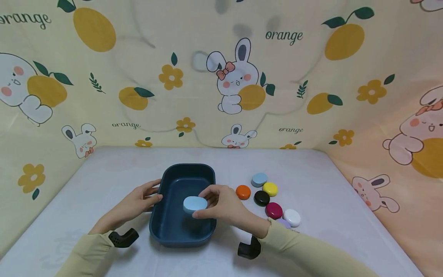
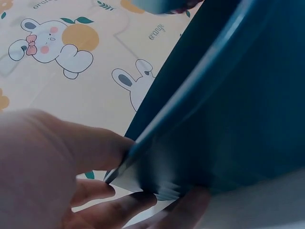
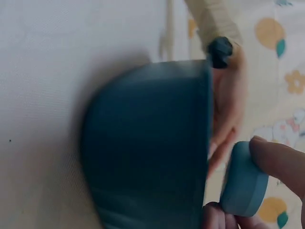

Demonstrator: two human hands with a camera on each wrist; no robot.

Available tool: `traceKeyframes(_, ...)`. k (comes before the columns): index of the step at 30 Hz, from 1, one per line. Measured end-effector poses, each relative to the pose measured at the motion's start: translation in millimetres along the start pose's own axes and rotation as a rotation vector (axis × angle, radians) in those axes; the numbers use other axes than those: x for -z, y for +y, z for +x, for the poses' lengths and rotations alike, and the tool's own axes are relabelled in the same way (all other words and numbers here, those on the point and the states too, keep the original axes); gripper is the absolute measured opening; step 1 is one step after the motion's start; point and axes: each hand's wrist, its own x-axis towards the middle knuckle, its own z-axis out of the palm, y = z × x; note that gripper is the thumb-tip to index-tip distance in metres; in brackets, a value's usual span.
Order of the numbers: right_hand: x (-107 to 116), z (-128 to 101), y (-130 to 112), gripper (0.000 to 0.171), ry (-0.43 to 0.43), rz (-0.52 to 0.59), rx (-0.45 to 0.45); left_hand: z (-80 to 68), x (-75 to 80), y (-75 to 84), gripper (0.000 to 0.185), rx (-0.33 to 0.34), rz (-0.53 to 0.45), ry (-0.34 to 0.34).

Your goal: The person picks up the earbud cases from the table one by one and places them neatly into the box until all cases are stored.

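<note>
In the head view my right hand (image 1: 225,206) pinches a light blue, thick oval piece (image 1: 195,204) between thumb and fingers, above the inside of a dark blue rectangular box (image 1: 183,244). The right wrist view shows the oval piece (image 3: 244,181) held beyond the box's rim, apart from its wall (image 3: 147,143). My left hand (image 1: 136,202) holds the box's left side. Up close in the left wrist view, the thumb of that hand (image 2: 62,148) lies at the rim and the fingers touch the outer wall. No other piece shows inside the box.
Right of the box lie several glossy rounded pieces: orange (image 1: 243,192), light blue (image 1: 259,179), yellow (image 1: 270,189), black (image 1: 262,198), dark red (image 1: 274,210), white (image 1: 292,217) and a partly hidden lilac one (image 1: 284,223). A printed cloth (image 1: 194,34) hangs behind the white table (image 1: 121,165).
</note>
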Motion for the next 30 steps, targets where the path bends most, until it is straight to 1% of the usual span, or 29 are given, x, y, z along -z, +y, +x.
traceKeyframes(3, -10.2, -0.5, -1.0, 0.037, -0.014, -0.059, 0.042, 0.4, -0.3, -0.4, 0.065, 0.003, 0.007, 0.005)
traceKeyframes(6, -18.6, -0.4, -3.2, 0.037, -0.036, -0.061, 0.056, 0.3, -0.3, -0.7, 0.064, 0.004, 0.011, 0.007)
traceKeyframes(12, -31.4, 2.0, -9.4, 0.037, -0.093, -0.055, 0.040, -1.0, 0.1, -0.3, 0.065, 0.008, 0.009, 0.004)
traceKeyframes(17, -35.1, 4.1, -10.4, 0.037, -0.172, -0.063, 0.031, -1.2, 0.7, -0.8, 0.065, 0.003, 0.006, 0.001)
traceKeyframes(20, -30.1, 4.5, -7.5, 0.039, -0.205, -0.071, 0.040, -1.6, 0.3, -0.5, 0.064, 0.001, 0.004, 0.003)
traceKeyframes(22, -23.8, 3.7, -4.8, 0.038, -0.203, -0.062, 0.059, -1.6, -0.2, -0.3, 0.064, 0.001, 0.008, 0.008)
traceKeyframes(27, -1.0, -2.6, 2.6, 0.029, -0.143, -0.004, 0.086, -0.5, -1.1, -0.9, 0.063, 0.001, 0.013, 0.019)
traceKeyframes(30, 15.0, -9.1, 7.1, 0.028, -0.088, 0.015, 0.072, 0.3, -0.9, -1.7, 0.063, 0.003, 0.009, 0.021)
